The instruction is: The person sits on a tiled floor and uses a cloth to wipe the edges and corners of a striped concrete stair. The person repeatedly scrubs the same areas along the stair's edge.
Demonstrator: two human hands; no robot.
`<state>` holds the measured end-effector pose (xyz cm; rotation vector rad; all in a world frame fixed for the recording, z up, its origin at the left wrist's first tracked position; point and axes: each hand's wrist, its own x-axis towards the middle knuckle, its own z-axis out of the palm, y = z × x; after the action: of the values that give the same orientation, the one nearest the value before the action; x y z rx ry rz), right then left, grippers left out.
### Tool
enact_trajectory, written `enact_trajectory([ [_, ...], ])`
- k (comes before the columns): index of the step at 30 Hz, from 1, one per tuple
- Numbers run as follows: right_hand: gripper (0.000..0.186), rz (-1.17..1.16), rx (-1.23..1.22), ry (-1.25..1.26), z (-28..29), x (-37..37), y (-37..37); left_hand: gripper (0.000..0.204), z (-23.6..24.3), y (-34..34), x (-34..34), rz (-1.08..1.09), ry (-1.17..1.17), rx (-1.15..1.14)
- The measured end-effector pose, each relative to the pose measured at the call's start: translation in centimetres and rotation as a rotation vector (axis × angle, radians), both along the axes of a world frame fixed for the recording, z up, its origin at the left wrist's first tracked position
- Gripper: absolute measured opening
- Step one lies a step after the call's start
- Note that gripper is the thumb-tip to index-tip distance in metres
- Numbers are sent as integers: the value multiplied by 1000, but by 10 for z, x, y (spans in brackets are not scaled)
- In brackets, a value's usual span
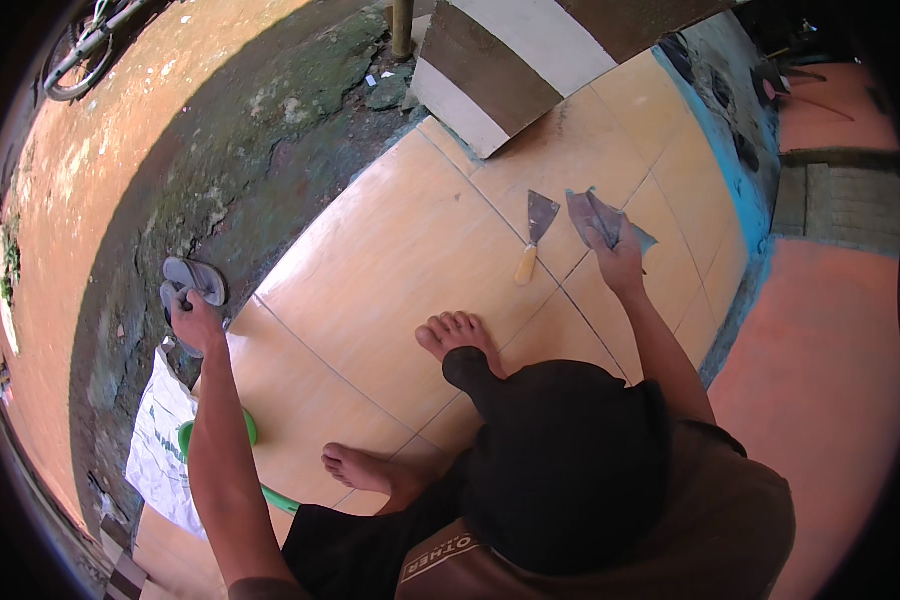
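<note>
My right hand [620,262] is closed on a thin grey folded sheet [592,212] with ragged blue-green edges, held above the tiles; whether it is sandpaper or cloth I cannot tell. Just left of the sheet, a putty knife [533,240] with a grey flared blade and a yellowish handle lies on the tiled floor [390,240]. Over at the left, my left hand [197,322] is in front of a pair of grey sandals [198,276] beside the tile edge. Its dusty fingers are curled in, and what they hold, if anything, is hidden.
A white printed sack [160,440] and a green bowl [249,428] lie beside my left forearm. Ahead stands a brown-and-white striped panel [490,85]. Rough, mossy ground [270,170] borders the tiles on the left, a blue-edged wall base [735,190] on the right. My bare feet rest on the tiles.
</note>
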<state>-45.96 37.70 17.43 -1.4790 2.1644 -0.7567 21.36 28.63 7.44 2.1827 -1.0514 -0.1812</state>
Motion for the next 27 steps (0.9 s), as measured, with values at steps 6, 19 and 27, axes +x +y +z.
enact_trajectory([
  [6, 58, 47, 406, 13, 21, -114, 81, 26, -20, -7, 10, 59, -6, -77],
  [19, 24, 199, 620, 562, 47, -67, 27, 18, 87, -71, 26, 209, 329, -516],
  [27, 30, 418, 700, 333, 262, 63, -69, 16, 203, 106, 62, 216, 44, -190],
])
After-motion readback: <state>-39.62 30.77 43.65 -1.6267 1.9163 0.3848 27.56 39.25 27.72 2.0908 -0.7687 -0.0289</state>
